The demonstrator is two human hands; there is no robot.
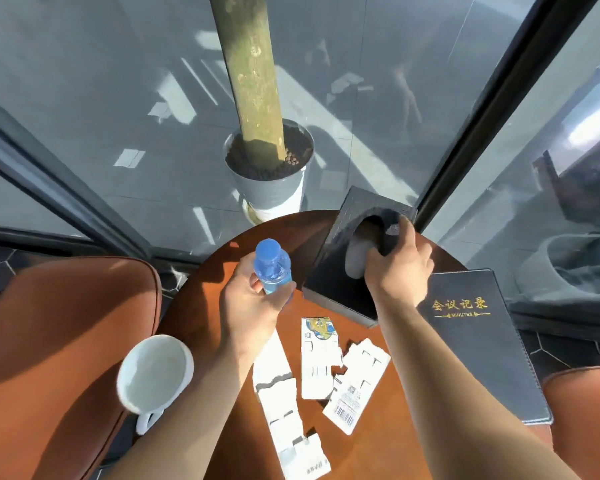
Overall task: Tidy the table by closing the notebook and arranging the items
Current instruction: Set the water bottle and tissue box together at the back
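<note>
A closed dark notebook with gold lettering lies at the right edge of the round brown table. My left hand grips a small water bottle with a blue cap, held upright above the table's left part. My right hand holds a black tissue box at its oval opening, fingers inside; the box sits tilted at the table's far side. Three torn white cardboard pieces lie in the table's middle. A white cup stands at the table's left edge.
A potted tree stands on the floor behind the table, next to glass walls with dark frames. Orange-brown chairs flank the table on the left and right.
</note>
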